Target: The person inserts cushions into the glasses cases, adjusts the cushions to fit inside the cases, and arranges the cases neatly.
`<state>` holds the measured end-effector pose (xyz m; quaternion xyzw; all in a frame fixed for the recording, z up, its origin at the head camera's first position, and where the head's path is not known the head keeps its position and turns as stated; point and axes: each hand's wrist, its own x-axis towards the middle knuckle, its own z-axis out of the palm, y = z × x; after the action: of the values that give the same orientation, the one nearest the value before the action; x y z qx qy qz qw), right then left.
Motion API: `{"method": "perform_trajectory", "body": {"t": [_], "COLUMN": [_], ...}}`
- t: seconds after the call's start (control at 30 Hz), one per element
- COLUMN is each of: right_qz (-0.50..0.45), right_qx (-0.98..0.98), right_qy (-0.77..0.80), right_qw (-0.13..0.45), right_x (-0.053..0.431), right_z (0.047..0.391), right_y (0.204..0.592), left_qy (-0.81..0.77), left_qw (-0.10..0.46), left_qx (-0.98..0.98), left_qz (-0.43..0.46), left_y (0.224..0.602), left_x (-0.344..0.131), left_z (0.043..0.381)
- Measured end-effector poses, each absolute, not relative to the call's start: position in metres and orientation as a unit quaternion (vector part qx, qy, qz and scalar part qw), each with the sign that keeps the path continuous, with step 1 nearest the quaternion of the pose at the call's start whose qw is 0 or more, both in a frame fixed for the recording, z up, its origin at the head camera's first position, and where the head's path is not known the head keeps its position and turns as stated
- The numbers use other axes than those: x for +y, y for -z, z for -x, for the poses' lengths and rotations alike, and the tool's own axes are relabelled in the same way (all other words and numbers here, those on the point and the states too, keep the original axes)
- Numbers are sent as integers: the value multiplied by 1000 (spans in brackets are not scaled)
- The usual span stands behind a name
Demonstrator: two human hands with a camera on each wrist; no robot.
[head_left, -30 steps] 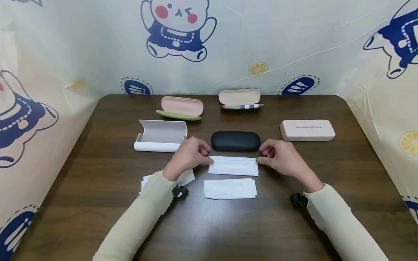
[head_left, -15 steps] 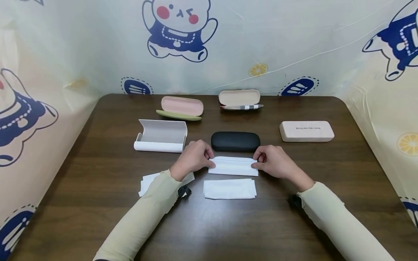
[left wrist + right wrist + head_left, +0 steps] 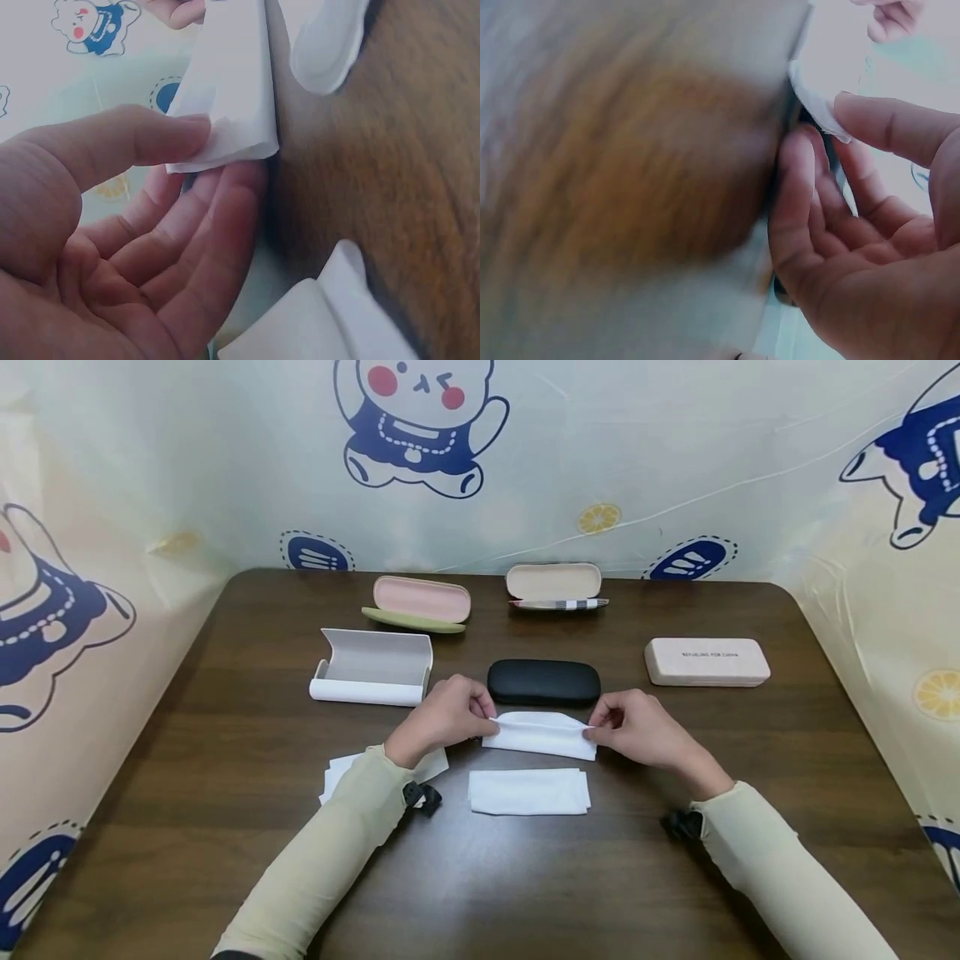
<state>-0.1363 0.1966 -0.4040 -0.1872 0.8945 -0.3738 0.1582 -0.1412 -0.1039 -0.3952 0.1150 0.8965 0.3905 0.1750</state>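
A folded white cloth (image 3: 540,737) lies just in front of a closed black glasses case (image 3: 543,682), in the middle of the table in the head view. My left hand (image 3: 448,714) pinches its left end between thumb and fingers. At the right end, my right hand (image 3: 641,727) pinches the same cloth, whose far edge bulges upward. The left wrist view has the thumb on top of the cloth (image 3: 232,82) and fingertips beneath it. In the right wrist view the thumb presses the cloth corner (image 3: 821,109). A second folded white cloth (image 3: 529,792) lies flat nearer the front.
Another white cloth (image 3: 432,765) lies partly hidden under my left forearm. An open white case (image 3: 367,693) stands to the left. Behind are an open green case (image 3: 420,602) with pink lining and an open case (image 3: 555,582) with cream lining. A closed pale case (image 3: 707,662) sits right.
Both hands have closed in on the cloth's ends, the right one moving slightly left. The cloth, flat before, is now pinched with its far part raised.
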Motion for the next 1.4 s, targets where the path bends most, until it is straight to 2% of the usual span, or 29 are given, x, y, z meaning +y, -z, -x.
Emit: {"method": "perform_trajectory", "body": {"t": [0.33, 0.5, 0.77, 1.4], "right_qz": [132, 97, 79, 90], "right_qx": [855, 827, 814, 802], "right_qy": [466, 521, 549, 562], "right_qw": [186, 191, 172, 180], "right_x": [202, 204, 204, 154], "right_z": [135, 135, 142, 165], "right_y": [405, 389, 362, 370], "left_qy": [-494, -565, -607, -622], "left_qw": [224, 238, 204, 143], "left_qx": [838, 788, 768, 770], "left_qz": [-58, -51, -27, -3], "left_y": [393, 385, 365, 362], "left_x": [-103, -105, -111, -149], "left_z": [141, 141, 145, 147]}}
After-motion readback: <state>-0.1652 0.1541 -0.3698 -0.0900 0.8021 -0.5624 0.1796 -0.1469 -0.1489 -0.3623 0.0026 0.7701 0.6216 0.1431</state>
